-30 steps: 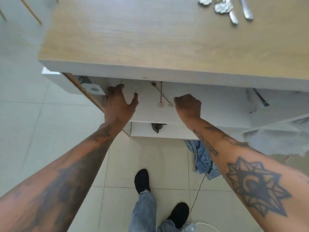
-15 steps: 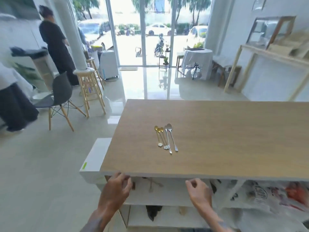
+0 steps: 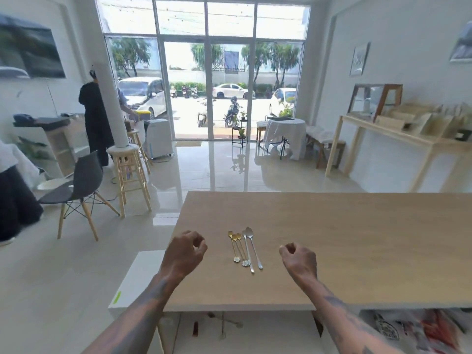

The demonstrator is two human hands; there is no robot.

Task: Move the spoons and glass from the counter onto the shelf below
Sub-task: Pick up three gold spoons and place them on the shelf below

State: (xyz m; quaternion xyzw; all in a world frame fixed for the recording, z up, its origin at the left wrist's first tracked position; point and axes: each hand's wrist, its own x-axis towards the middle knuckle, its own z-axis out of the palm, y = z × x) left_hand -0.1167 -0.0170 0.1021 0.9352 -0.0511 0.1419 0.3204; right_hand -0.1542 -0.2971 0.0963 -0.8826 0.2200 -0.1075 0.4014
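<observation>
Several long spoons [image 3: 244, 247], some gold with flower ends and two silver, lie side by side on the wooden counter [image 3: 357, 238]. My left hand [image 3: 184, 252] hovers just left of them, fingers loosely curled and holding nothing. My right hand [image 3: 298, 259] hovers to their right, also curled and empty. On the white shelf [image 3: 268, 328] under the counter, a few thin spoons [image 3: 224, 323] are dimly visible. I see no glass.
A white box [image 3: 132, 279] juts out at the counter's left end. Printed bags [image 3: 408, 328] fill the shelf space to the right. A grey chair [image 3: 76, 187] and wooden stools [image 3: 127, 172] stand on the floor at left. A person in black [image 3: 95, 126] stands far left.
My view rose from under the counter to above it. Both hands lifted from the shelf edge and now hover over the counter on either side of the spoons.
</observation>
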